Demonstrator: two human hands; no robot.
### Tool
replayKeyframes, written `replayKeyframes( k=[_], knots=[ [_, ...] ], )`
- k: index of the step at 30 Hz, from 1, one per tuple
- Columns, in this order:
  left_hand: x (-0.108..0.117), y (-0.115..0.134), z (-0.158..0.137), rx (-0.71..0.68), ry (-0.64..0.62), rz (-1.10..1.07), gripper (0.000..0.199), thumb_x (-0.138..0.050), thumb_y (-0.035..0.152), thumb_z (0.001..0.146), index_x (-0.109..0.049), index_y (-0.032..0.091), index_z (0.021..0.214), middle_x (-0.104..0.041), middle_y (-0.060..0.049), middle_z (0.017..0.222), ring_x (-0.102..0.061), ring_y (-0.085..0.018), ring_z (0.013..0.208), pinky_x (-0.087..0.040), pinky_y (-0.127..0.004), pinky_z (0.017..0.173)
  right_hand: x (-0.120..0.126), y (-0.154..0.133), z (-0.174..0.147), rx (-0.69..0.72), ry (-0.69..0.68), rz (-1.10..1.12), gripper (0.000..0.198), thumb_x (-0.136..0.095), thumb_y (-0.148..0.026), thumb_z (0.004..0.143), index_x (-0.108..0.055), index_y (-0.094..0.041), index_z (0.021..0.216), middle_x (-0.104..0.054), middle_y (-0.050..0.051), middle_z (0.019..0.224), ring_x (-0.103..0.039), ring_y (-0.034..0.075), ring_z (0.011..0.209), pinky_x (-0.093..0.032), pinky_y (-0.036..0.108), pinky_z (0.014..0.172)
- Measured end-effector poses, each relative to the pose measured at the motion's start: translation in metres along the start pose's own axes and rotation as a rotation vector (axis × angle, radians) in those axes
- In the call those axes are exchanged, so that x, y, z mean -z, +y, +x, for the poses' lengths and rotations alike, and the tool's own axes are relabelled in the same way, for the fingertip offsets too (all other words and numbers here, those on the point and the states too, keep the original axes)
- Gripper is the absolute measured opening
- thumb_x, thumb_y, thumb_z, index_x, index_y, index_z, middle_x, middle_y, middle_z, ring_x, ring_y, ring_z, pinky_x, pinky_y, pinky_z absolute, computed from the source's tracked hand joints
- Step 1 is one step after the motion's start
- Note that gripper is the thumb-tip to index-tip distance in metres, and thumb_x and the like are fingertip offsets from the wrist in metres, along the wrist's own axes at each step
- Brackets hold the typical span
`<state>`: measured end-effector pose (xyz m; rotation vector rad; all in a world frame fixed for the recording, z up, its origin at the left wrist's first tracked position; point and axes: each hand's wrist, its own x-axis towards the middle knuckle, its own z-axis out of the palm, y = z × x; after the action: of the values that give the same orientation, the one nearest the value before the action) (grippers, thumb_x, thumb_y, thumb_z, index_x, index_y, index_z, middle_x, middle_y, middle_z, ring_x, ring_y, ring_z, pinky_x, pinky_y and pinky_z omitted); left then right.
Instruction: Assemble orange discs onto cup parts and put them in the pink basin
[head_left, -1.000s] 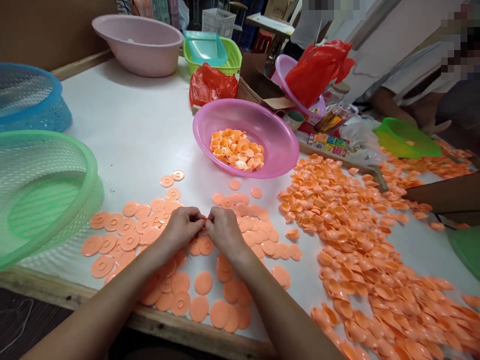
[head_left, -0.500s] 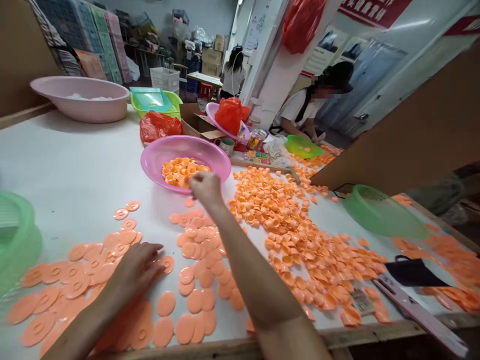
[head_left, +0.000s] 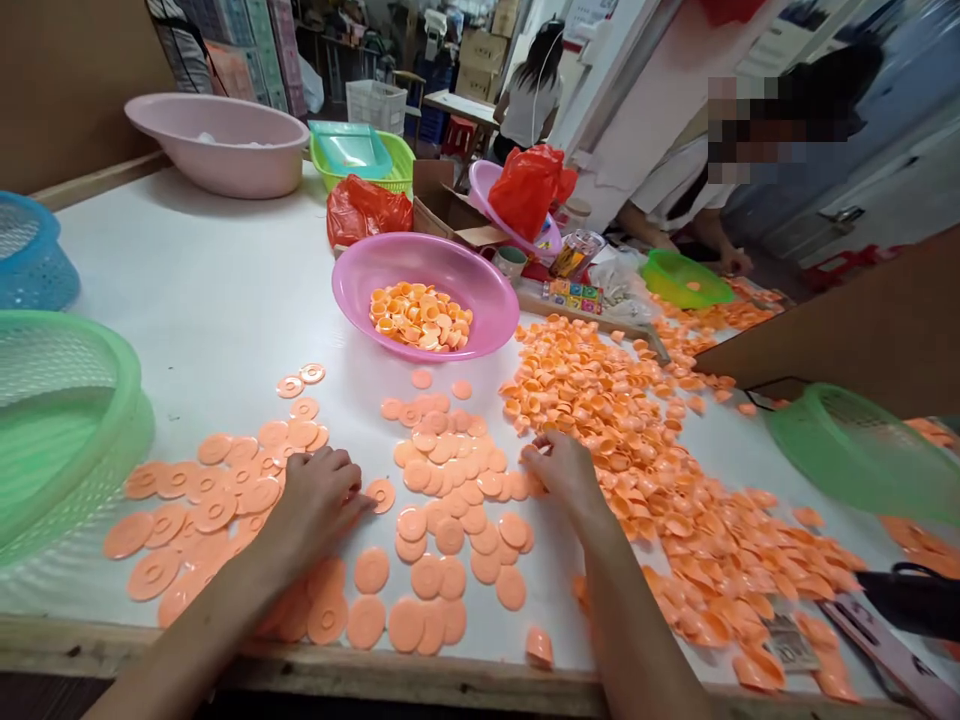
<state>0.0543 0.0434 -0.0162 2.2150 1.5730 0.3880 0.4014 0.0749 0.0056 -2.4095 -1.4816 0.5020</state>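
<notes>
Head view: on a white, wood-edged table (head_left: 225,270), the left hand (head_left: 319,500), fingers loosely parted, touches an orange disc (head_left: 381,494). The right hand (head_left: 564,478) curls beside heaped orange cups (head_left: 600,385), its grip unclear. Beyond: pink bowl (head_left: 491,300), co-worker (head_left: 675,190), white crate (head_left: 375,105).

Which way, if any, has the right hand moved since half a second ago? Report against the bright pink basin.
Yes: from the near rim of the bright pink basin, the right hand has come rightward and toward the person.
</notes>
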Motion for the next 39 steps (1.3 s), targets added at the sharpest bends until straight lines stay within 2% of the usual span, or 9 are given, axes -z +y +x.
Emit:
replayKeyframes(
  k=[2, 4, 7, 10, 16, 20, 25, 32, 39],
  knots=[
    [-0.001, 0.001, 0.000, -0.040, -0.004, -0.023, 0.007, -0.064, 0.025, 0.083, -0.069, 0.022, 0.087, -0.067, -0.003, 0.092, -0.058, -0.021, 0.090, -0.028, -0.038, 0.080, -0.002, -0.004, -0.005, -0.013, -0.049, 0.130, 0.004, -0.057, -0.017, 0.069, -0.059, -0.019, 0.068, -0.057, -0.002, 0.051, -0.056, 0.015, 0.049, -0.038, 0.025, 0.050],
    [-0.003, 0.003, 0.001, -0.092, -0.032, -0.054, 0.014, -0.065, 0.021, 0.082, -0.070, 0.025, 0.094, -0.067, -0.002, 0.093, -0.058, -0.021, 0.092, -0.028, -0.037, 0.080, -0.005, -0.019, -0.018, 0.004, -0.133, 0.341, 0.001, -0.056, -0.019, 0.069, -0.057, -0.020, 0.068, -0.055, -0.004, 0.050, -0.054, 0.014, 0.043, -0.039, 0.024, 0.045],
    [-0.009, 0.003, 0.002, -0.099, -0.053, -0.090, 0.013, -0.065, 0.019, 0.081, -0.071, 0.025, 0.090, -0.066, -0.001, 0.091, -0.058, -0.020, 0.091, -0.029, -0.037, 0.080, -0.021, -0.057, -0.049, 0.097, -0.366, 0.616, 0.004, -0.057, -0.024, 0.070, -0.058, -0.020, 0.072, -0.055, -0.005, 0.055, -0.052, 0.013, 0.039, -0.038, 0.023, 0.039],
    [-0.013, 0.003, 0.003, -0.049, -0.036, -0.136, 0.016, -0.067, 0.019, 0.078, -0.071, 0.024, 0.093, -0.066, -0.002, 0.094, -0.058, -0.020, 0.092, -0.030, -0.037, 0.081, -0.046, -0.095, -0.075, 0.200, -0.526, 0.589, 0.007, -0.053, -0.017, 0.070, -0.058, -0.020, 0.068, -0.056, -0.005, 0.055, -0.052, 0.011, 0.041, -0.036, 0.020, 0.039],
    [-0.012, 0.007, 0.008, -0.016, -0.084, -0.142, 0.009, -0.067, 0.016, 0.076, -0.070, 0.020, 0.084, -0.065, -0.001, 0.079, -0.056, -0.019, 0.084, -0.031, -0.036, 0.078, -0.079, -0.122, -0.088, 0.319, -0.414, 0.358, 0.018, -0.049, -0.002, 0.064, -0.055, -0.018, 0.057, -0.057, -0.002, 0.053, -0.052, 0.011, 0.052, -0.033, 0.020, 0.047],
    [-0.015, 0.006, 0.008, -0.028, -0.064, -0.148, 0.010, -0.067, 0.014, 0.075, -0.070, 0.018, 0.083, -0.065, -0.002, 0.078, -0.055, -0.019, 0.084, -0.031, -0.036, 0.077, -0.074, -0.120, -0.084, 0.341, -0.425, 0.346, 0.018, -0.050, -0.003, 0.067, -0.056, -0.017, 0.057, -0.058, -0.001, 0.055, -0.052, 0.011, 0.054, -0.033, 0.020, 0.049],
    [-0.021, 0.003, 0.005, -0.064, -0.030, -0.177, 0.012, -0.067, 0.013, 0.076, -0.070, 0.020, 0.085, -0.066, -0.001, 0.082, -0.055, -0.019, 0.086, -0.031, -0.036, 0.077, -0.072, -0.120, -0.085, 0.232, -0.509, 0.449, 0.015, -0.053, -0.010, 0.072, -0.055, -0.018, 0.059, -0.056, -0.003, 0.053, -0.052, 0.011, 0.047, -0.035, 0.021, 0.047],
    [-0.008, 0.005, 0.006, -0.060, -0.065, -0.184, 0.012, -0.061, 0.015, 0.079, -0.072, 0.021, 0.081, -0.069, -0.004, 0.081, -0.057, -0.022, 0.087, -0.034, -0.036, 0.076, -0.086, -0.126, -0.095, 0.382, -0.386, 0.302, 0.018, -0.052, -0.005, 0.070, -0.055, -0.019, 0.058, -0.062, 0.000, 0.056, -0.054, 0.013, 0.055, -0.035, 0.022, 0.052],
    [0.009, 0.022, 0.016, 0.296, -0.170, -0.479, 0.015, -0.056, 0.017, 0.073, -0.071, 0.019, 0.074, -0.069, -0.001, 0.067, -0.060, -0.016, 0.065, -0.038, -0.026, 0.058, -0.080, -0.126, -0.094, 0.429, -0.405, 0.266, 0.020, -0.051, -0.004, 0.072, -0.052, -0.019, 0.060, -0.062, 0.000, 0.058, -0.054, 0.013, 0.056, -0.033, 0.022, 0.053]
  ],
)
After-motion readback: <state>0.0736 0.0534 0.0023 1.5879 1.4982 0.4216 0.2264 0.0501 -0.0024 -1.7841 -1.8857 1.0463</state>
